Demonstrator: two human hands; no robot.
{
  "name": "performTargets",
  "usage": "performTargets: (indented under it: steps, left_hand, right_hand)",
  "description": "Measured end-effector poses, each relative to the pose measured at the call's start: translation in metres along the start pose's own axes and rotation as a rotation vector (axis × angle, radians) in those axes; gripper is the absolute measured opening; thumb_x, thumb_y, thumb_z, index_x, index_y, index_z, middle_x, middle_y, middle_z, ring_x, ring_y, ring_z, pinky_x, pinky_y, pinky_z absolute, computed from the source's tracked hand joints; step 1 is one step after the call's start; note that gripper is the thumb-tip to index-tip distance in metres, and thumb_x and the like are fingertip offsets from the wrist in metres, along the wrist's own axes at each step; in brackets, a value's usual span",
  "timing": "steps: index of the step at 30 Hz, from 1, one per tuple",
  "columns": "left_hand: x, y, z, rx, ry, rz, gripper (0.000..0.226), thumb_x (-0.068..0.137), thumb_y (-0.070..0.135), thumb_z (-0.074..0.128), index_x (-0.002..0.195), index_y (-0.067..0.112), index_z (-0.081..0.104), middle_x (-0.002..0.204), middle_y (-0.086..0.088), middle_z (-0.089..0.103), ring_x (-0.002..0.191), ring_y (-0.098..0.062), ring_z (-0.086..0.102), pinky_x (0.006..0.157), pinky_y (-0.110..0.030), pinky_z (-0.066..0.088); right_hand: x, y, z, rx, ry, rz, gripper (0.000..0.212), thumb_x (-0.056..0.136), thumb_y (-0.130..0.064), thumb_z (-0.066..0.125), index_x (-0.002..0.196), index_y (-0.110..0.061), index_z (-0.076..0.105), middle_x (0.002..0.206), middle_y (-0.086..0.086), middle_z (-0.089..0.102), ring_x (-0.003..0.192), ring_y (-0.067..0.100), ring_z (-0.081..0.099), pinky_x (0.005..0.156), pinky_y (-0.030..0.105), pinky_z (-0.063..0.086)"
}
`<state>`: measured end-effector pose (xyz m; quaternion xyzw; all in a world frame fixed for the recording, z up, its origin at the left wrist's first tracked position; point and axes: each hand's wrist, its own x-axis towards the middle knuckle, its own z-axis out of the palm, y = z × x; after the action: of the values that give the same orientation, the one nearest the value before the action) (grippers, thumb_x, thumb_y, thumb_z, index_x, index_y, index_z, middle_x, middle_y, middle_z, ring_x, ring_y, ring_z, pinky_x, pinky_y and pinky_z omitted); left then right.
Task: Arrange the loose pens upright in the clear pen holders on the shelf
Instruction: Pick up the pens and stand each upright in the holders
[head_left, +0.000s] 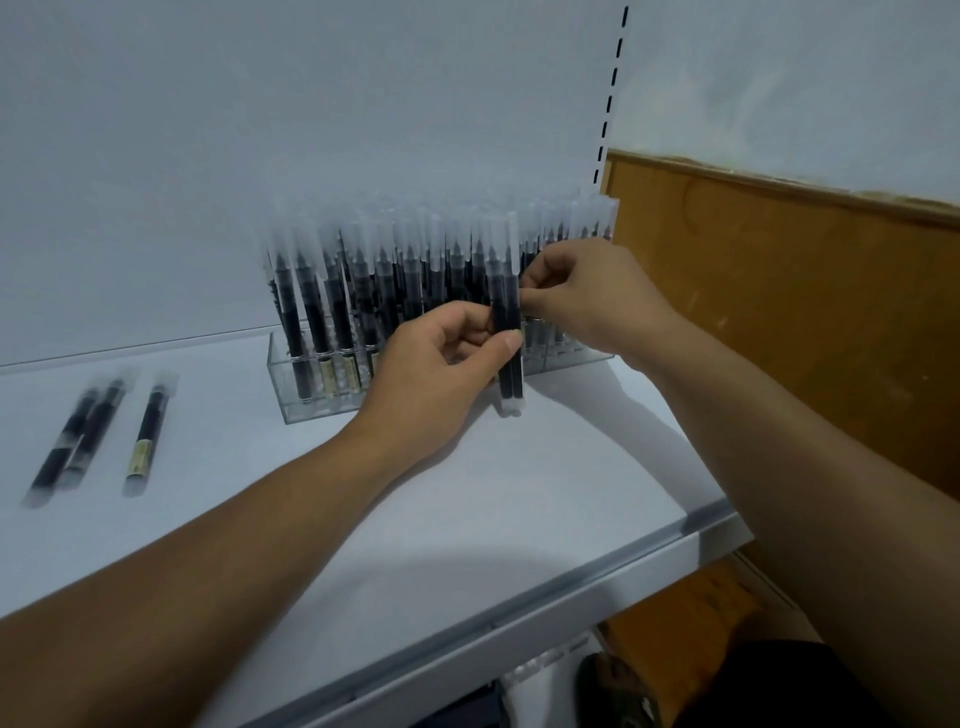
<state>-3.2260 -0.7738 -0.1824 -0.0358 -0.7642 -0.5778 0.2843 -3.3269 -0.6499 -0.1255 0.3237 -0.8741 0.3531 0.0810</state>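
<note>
Bare forearms (208, 545), left hand (441, 358) with short thumbnail (511, 341), right hand (587, 296), perhaps dark clothing (769, 686) lower right

Dim, bluish, even light; soft arm shadows fall across the shelf (467, 519), edges bow with wide-angle distortion, and detail throughout looks slightly blurred.

Left hand (441, 364) and right hand (587, 299) meet mid-frame on a pair of pens (505, 280).
The left forearm comes in bare from 8 o'clock, with the thumb laid across the front of the upright pair and the fingers curled behind. The right forearm enters from 4 o'clock, its hand at 2 o'clock of the left, fingertips (527, 300) pinching the pair's right edge.
</note>
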Motion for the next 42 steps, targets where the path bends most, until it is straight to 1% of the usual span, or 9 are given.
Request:
performTargets:
  steps: [7, 15, 20, 24, 28, 31, 35, 38, 42]
  left_hand:
    - [0.000, -0.001, 0.000, -0.001, 0.006, -0.014, 0.009, 0.089, 0.012, 0.067, 0.084, 0.019, 0.066, 0.082, -0.020, 0.067, 0.073, -0.032, 0.063, 0.073, -0.038, 0.057]
    - [-0.001, -0.001, 0.000, -0.014, 0.003, -0.018, 0.009, 0.089, 0.013, 0.067, 0.083, 0.020, 0.066, 0.084, -0.019, 0.068, 0.082, -0.037, 0.065, 0.075, -0.040, 0.059]
    - [-0.001, -0.001, -0.001, -0.001, -0.002, -0.012, 0.008, 0.088, 0.012, 0.067, 0.084, 0.019, 0.066, 0.086, -0.024, 0.066, 0.073, -0.024, 0.061, 0.073, -0.040, 0.057]
    - [-0.001, -0.001, 0.000, 0.012, -0.006, -0.002, 0.008, 0.089, 0.013, 0.067, 0.085, 0.019, 0.066, 0.086, -0.024, 0.066, 0.075, -0.035, 0.063, 0.075, -0.044, 0.057]
    - [0.000, -0.003, 0.000, 0.009, -0.005, -0.013, 0.013, 0.088, 0.013, 0.067, 0.082, 0.025, 0.066, 0.080, -0.017, 0.067, 0.074, -0.025, 0.063, 0.074, -0.040, 0.057]
    - [0.001, -0.003, 0.000, -0.017, -0.004, -0.025, 0.015, 0.088, 0.012, 0.068, 0.081, 0.025, 0.065, 0.076, -0.006, 0.066, 0.075, -0.023, 0.063, 0.073, -0.035, 0.057]
    - [0.001, -0.003, 0.000, -0.017, -0.006, -0.031, 0.012, 0.088, 0.012, 0.067, 0.083, 0.022, 0.066, 0.083, -0.020, 0.068, 0.076, -0.028, 0.064, 0.074, -0.041, 0.057]
    - [0.001, -0.002, -0.001, -0.021, -0.017, -0.033, 0.007, 0.089, 0.013, 0.067, 0.088, 0.020, 0.068, 0.087, -0.019, 0.069, 0.083, -0.037, 0.066, 0.074, -0.037, 0.059]
    - [0.000, -0.001, 0.001, -0.056, -0.008, -0.049, 0.005, 0.089, 0.013, 0.067, 0.092, 0.015, 0.069, 0.088, -0.017, 0.070, 0.087, -0.035, 0.067, 0.077, -0.035, 0.059]
  right_hand:
    - [0.002, -0.003, -0.003, 0.018, -0.002, 0.079, 0.021, 0.087, -0.026, 0.071, 0.083, -0.006, 0.069, 0.085, -0.004, 0.069, 0.078, 0.016, 0.063, 0.079, 0.038, 0.056]
    - [0.004, -0.003, -0.005, 0.028, -0.032, 0.086, 0.016, 0.085, -0.026, 0.073, 0.079, -0.012, 0.069, 0.074, -0.001, 0.064, 0.066, 0.012, 0.056, 0.071, 0.034, 0.053]
    - [0.004, -0.004, -0.009, -0.098, -0.068, 0.037, 0.019, 0.086, -0.027, 0.072, 0.086, -0.008, 0.069, 0.080, 0.005, 0.066, 0.072, 0.017, 0.058, 0.069, 0.033, 0.051]
    - [0.003, -0.004, -0.006, -0.155, -0.134, 0.010, 0.020, 0.087, -0.025, 0.071, 0.092, -0.006, 0.072, 0.086, 0.010, 0.069, 0.070, 0.016, 0.058, 0.065, 0.030, 0.051]
    - [-0.003, -0.001, -0.011, -0.106, -0.184, 0.027, 0.017, 0.088, -0.027, 0.070, 0.094, -0.011, 0.073, 0.078, 0.003, 0.069, 0.064, 0.011, 0.061, 0.064, 0.027, 0.055]
    - [-0.011, 0.003, -0.015, 0.032, -0.065, 0.017, 0.012, 0.091, -0.024, 0.065, 0.095, -0.017, 0.074, 0.080, -0.003, 0.070, 0.064, 0.007, 0.062, 0.062, 0.022, 0.056]
    - [-0.027, 0.005, -0.015, 0.387, -0.089, -0.014, 0.015, 0.093, -0.029, 0.064, 0.087, -0.019, 0.072, 0.084, 0.004, 0.071, 0.061, 0.006, 0.057, 0.056, 0.019, 0.048]
    - [-0.032, 0.005, -0.010, 0.404, -0.148, -0.072, 0.006, 0.087, -0.026, 0.071, 0.084, -0.021, 0.071, 0.074, 0.001, 0.065, 0.062, 0.004, 0.056, 0.056, 0.018, 0.047]
    - [-0.030, 0.005, -0.013, 0.460, -0.052, -0.066, 0.002, 0.086, -0.019, 0.073, 0.086, -0.019, 0.071, 0.072, -0.005, 0.067, 0.058, 0.001, 0.059, 0.055, 0.015, 0.047]
